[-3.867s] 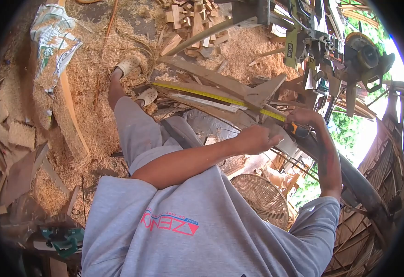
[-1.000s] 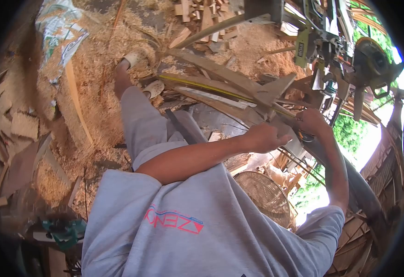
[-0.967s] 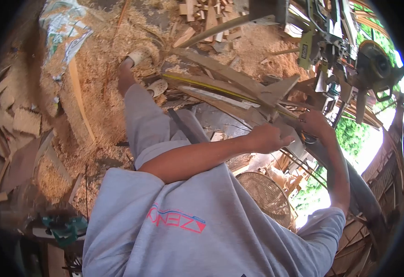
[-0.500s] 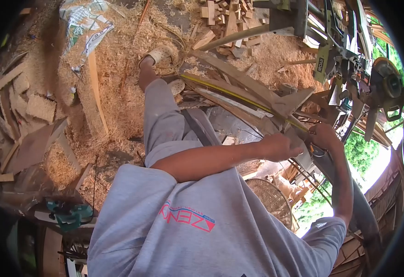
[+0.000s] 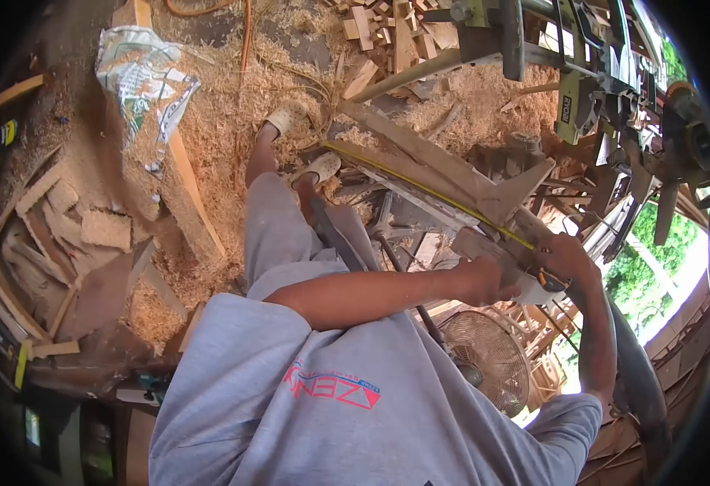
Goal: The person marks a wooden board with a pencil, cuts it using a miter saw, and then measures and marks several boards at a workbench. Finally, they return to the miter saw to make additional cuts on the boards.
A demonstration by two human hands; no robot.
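My right hand (image 5: 564, 257) is closed round a tape measure (image 5: 553, 280) with a dark, orange-edged case. Its yellow blade (image 5: 428, 185) runs out to the upper left, along a long wooden board (image 5: 420, 154). My left hand (image 5: 482, 280) reaches across my body to just left of the tape case. Its fingers look curled and slightly blurred; whatever they hold, if anything, I cannot make out. Beneath and between the hands lies a pale piece of wood (image 5: 485, 247).
A round fan (image 5: 485, 360) stands below my hands. Power tools, including a green one (image 5: 567, 105), crowd the upper right. Wood offcuts (image 5: 395, 36) are piled at the top, with more scrap wood (image 5: 87, 231) at left. Shavings (image 5: 209, 105) and a plastic sack (image 5: 140, 89) cover the floor.
My left hand has moved slightly left and down, away from the tape blade. The right hand and tape case have shifted a little down. My view has turned slightly, showing more of the fan.
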